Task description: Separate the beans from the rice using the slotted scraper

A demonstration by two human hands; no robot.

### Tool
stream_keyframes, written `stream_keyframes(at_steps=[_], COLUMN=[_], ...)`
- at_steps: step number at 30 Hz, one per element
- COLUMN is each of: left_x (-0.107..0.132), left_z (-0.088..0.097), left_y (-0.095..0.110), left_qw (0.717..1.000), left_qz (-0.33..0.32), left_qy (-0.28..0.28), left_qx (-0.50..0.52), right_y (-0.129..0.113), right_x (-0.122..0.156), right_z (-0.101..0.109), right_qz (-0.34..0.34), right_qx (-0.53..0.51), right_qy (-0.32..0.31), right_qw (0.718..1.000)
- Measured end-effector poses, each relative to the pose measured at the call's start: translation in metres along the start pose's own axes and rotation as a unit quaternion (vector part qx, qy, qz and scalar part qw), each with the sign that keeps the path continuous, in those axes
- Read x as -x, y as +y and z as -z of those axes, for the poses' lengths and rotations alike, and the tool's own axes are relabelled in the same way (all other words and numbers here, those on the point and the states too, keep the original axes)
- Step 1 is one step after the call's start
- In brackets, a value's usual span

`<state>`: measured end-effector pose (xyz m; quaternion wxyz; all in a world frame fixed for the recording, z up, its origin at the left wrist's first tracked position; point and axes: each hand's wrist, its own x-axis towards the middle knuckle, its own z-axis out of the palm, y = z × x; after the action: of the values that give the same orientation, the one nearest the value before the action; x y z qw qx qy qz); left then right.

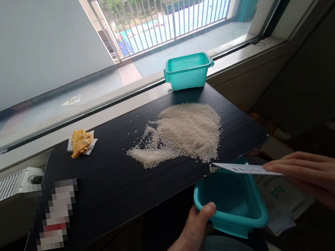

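A heap of white rice (190,128) lies spread on the black table (110,185), with a smaller patch trailing to the left. My left hand (197,231) grips the near rim of a teal plastic bin (233,221), thumb over the edge, just below the table's front edge. Inside, the part of the bin that shows is dark and holds no visible rice. My right hand (314,170) pinches a white printed card (244,168). The card's far tip is at the table edge beside a few grains, above the bin.
Another teal bin (189,73) stands at the table's far edge by the window. A yellow cloth (81,142) rests on white paper at the left. Nearer, a blurred-out item (56,215) lies on the table. A radiator (8,186) is beyond the left end.
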<state>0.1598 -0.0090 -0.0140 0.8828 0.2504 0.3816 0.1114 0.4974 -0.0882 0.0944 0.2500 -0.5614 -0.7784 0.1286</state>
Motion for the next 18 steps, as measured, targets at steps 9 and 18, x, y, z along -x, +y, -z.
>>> stream_keyframes(at_steps=[9,18], left_x=[0.002,0.005], left_z=[-0.004,-0.007], left_y=[0.002,0.008], left_qw=[1.0,1.0], left_qz=[-0.01,-0.005], left_qy=[0.01,0.017], left_qx=[0.002,-0.002], right_y=[-0.003,-0.005], right_x=[-0.016,-0.016], right_z=[-0.003,-0.009], right_qz=[0.04,0.057], right_qx=[0.007,0.036], right_qy=[0.008,0.026], right_qw=[0.999,0.997])
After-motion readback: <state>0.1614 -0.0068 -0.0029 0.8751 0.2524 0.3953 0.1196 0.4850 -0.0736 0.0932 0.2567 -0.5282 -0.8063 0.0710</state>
